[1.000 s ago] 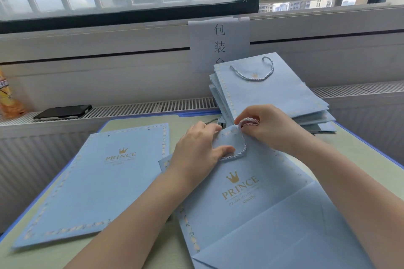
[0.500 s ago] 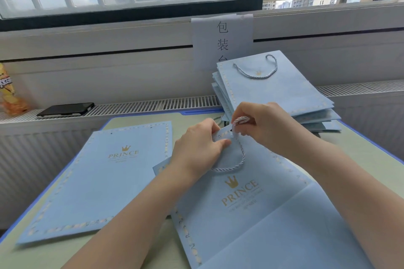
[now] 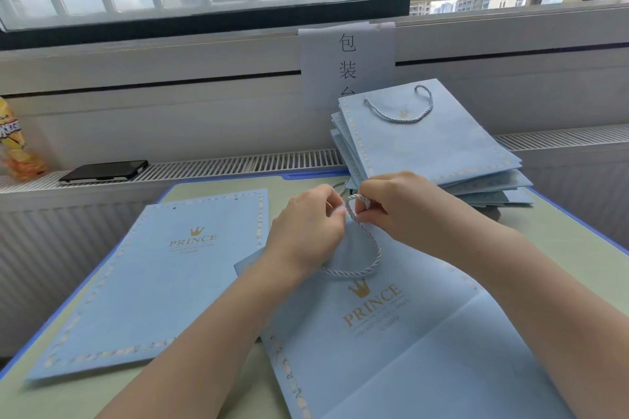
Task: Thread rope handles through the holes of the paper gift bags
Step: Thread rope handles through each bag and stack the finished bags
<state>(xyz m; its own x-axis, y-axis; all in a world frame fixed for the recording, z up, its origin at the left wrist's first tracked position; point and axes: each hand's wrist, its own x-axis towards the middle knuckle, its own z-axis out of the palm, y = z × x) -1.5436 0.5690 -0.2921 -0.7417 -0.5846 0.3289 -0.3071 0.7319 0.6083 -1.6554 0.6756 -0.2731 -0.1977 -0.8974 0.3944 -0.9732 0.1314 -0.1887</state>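
Both hands, left hand [image 3: 306, 231] and right hand [image 3: 401, 204], are pinching the twisted pale-grey rope handle [image 3: 369, 245] at the flat light-blue paper gift bag [image 3: 391, 333]'s top edge.

Head view: forward-down, close over table [image 3: 558, 248], window beyond.
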